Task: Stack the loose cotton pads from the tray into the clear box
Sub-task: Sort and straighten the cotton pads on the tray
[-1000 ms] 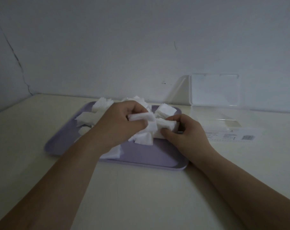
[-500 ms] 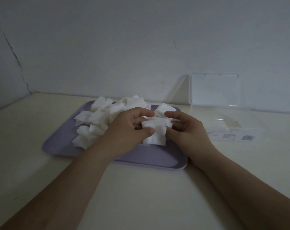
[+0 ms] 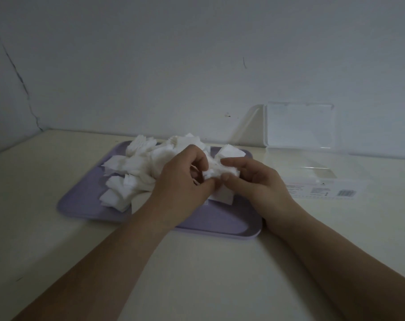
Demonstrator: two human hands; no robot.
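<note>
A lilac tray lies on the table with a heap of loose white cotton pads on its left and back. Both hands meet over the tray's middle. My left hand and my right hand together pinch a small bunch of cotton pads between thumbs and fingers. One flat pad lies on the tray under them. The clear box stands to the right of the tray, lid up against the wall, nothing visible inside.
The cream table meets a pale wall at the back; a cracked corner is at the far left. A barcode label shows on the box's front. Bare table surface lies in front of the tray and to its left.
The hands have drawn closer together over the tray's middle and bunched the pads between them. The heap on the left lies uncovered since the left hand lifted off it.
</note>
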